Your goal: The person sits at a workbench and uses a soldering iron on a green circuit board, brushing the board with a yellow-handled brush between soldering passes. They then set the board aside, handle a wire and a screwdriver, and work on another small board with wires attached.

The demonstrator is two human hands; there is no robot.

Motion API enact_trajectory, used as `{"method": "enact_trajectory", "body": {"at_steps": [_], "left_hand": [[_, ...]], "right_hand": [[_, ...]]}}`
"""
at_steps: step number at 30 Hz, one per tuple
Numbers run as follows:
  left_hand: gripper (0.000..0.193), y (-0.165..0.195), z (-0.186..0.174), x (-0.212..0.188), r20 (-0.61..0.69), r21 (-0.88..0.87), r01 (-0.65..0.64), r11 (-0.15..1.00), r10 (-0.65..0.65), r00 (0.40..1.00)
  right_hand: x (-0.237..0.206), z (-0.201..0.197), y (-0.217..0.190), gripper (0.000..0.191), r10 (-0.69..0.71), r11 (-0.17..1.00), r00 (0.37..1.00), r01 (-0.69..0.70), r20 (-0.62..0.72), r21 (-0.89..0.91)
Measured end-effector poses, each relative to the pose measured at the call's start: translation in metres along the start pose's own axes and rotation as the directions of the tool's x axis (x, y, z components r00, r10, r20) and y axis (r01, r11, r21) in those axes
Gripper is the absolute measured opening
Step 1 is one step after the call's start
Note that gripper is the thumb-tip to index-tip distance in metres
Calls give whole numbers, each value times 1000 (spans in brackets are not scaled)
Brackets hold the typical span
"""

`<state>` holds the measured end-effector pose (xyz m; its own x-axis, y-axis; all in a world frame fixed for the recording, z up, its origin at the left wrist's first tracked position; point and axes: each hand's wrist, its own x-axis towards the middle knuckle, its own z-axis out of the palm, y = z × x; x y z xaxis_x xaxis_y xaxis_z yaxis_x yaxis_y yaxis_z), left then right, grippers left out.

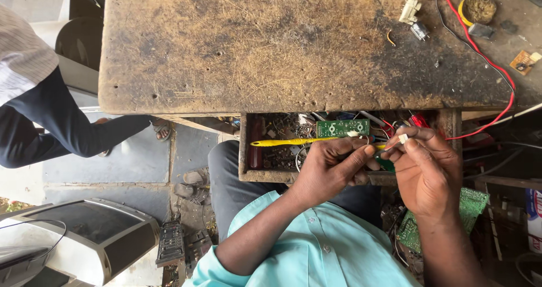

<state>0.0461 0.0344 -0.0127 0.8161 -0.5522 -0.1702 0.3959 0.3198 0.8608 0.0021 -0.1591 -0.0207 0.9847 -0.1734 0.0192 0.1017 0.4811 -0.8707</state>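
One worn wooden surface (254, 49), scratched and stained dark, fills the upper view; a red wire (480, 52), a small white connector (410, 9) and a yellow-rimmed pad (479, 7) lie at its far right. An open drawer (265, 175) beneath its near edge holds loose electronic parts and a green circuit board (342, 128). A tiled floor lies to the left, where a second person's dark-trousered leg (62, 131) stands, with a grey casing (84, 239) near it.

Over the drawer, a yellow toothbrush (288, 142) lies level, its head pointing left, its handle running into the left hand (330, 165). Those fingers are closed around the handle. Just beside it, touching at the fingertips, the right hand (429, 171) pinches a small white part (403, 138) between thumb and forefinger, the remaining fingers loosely curled. A second green board (471, 202) sits below the right wrist.
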Motion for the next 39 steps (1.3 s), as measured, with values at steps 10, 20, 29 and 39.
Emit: {"method": "enact_trajectory", "body": {"at_steps": [10, 20, 29, 39], "left_hand": [[17, 2, 10, -6, 67, 680, -443, 585, 552, 831], [17, 4, 8, -6, 21, 679, -378, 630, 497, 867], [12, 5, 7, -2, 93, 656, -434, 617, 505, 858], [14, 0, 5, -1, 101, 649, -372, 663, 410, 906]], "right_hand": [[-7, 32, -27, 29, -256, 728, 922, 382, 291, -569], [-9, 35, -23, 22, -343, 624, 873, 488, 347, -611], [-5, 16, -7, 11, -196, 929, 980, 201, 46, -310], [-2, -4, 7, 13, 36, 999, 994, -40, -103, -37]]}}
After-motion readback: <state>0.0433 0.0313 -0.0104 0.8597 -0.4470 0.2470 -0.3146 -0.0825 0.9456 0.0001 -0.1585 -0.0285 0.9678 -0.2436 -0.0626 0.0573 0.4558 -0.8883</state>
